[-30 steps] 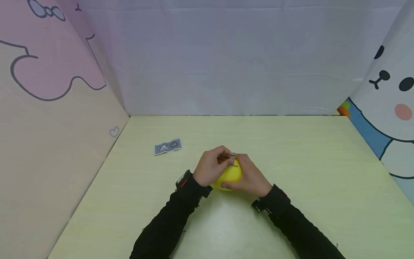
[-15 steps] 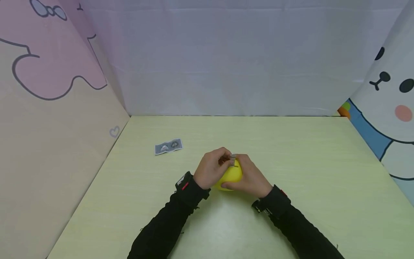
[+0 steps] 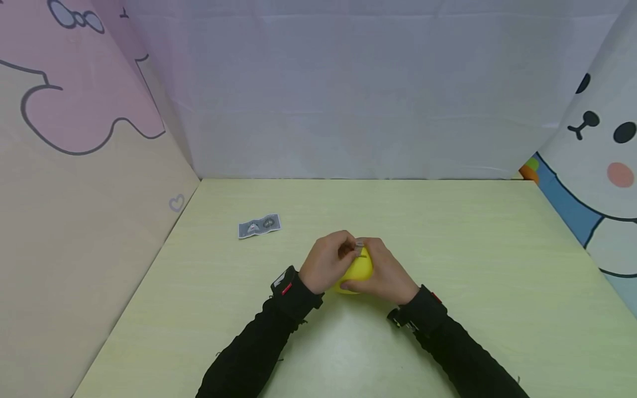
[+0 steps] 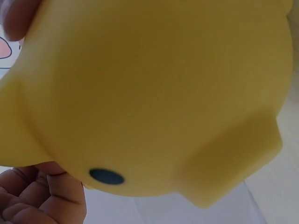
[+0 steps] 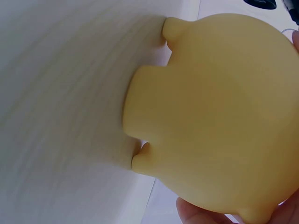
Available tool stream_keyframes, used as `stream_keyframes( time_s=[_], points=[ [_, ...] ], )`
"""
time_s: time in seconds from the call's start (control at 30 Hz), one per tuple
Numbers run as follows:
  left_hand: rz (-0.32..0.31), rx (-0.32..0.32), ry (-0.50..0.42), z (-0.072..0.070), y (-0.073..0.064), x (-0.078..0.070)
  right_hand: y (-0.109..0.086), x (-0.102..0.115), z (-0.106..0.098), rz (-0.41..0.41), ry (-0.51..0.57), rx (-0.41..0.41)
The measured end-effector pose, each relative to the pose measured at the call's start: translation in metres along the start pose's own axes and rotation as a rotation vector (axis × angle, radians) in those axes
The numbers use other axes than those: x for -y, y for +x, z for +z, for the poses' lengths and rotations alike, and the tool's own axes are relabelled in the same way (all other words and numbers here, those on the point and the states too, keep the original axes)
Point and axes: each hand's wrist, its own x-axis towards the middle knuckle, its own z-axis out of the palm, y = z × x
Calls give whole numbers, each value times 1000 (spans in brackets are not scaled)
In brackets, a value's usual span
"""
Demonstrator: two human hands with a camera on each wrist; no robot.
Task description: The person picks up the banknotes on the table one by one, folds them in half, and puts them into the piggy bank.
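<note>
A round yellow piggy bank [image 3: 360, 269] stands on the table between both hands. My right hand [image 3: 389, 273] grips its side, thumb at the near face. At the slot on top, my left hand [image 3: 325, 264] pinches a small folded grey banknote [image 3: 359, 248], mostly covered by the fingers. How deep the note sits in the slot I cannot tell. In the left wrist view the piggy bank [image 4: 163, 93] fills most of the picture, showing a dark oval eye and a stubby foot. The right wrist view has the piggy bank [image 5: 224, 112] with its short feet on the tabletop.
Another grey banknote [image 3: 259, 226], slightly creased, lies flat on the pale wooden table [image 3: 473, 237] at the back left. A white curtain [image 3: 318, 94] hangs behind the table's far edge. Cartoon-printed panels [image 3: 94, 221] flank the table on both sides.
My left hand has sunk slightly towards the top of the piggy bank, and less of the folded banknote shows above the slot. The right hand keeps its hold, and the loose banknote lies still.
</note>
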Motion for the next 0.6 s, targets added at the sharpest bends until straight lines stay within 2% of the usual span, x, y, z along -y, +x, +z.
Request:
stream_keyframes(
  time_s=[0.13,0.37,0.6],
  points=[
    [1,-7,45,0,-1,-1,1,0,0,0,0,-2],
    [-9,-4,37,0,-2,-3,2,0,0,-27,-1,-11],
    [65,-46,0,-1,-3,-4,1,-1,0,-41,-7,-12]
  ],
)
